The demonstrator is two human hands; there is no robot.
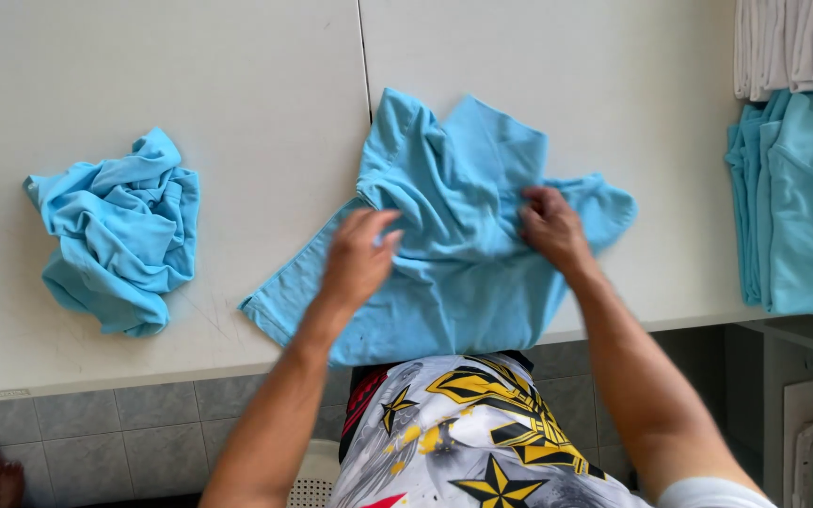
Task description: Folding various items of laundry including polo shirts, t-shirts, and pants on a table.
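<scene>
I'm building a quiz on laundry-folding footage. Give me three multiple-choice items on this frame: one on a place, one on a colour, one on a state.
1. Where does the crumpled light-blue cloth garment lie?
A. left of the hands
B. on the folded stack
C. on the floor

2. What colour is the folded pile at the top right corner?
A. red
B. white
C. black

3. How is the light-blue shirt under the hands?
A. neatly folded
B. rolled up
C. spread out, partly rumpled

Answers: 1 A, it sits on the white table far left. 2 B, it lies above the blue folded stack. 3 C, left hand and right hand rest on it.
</scene>
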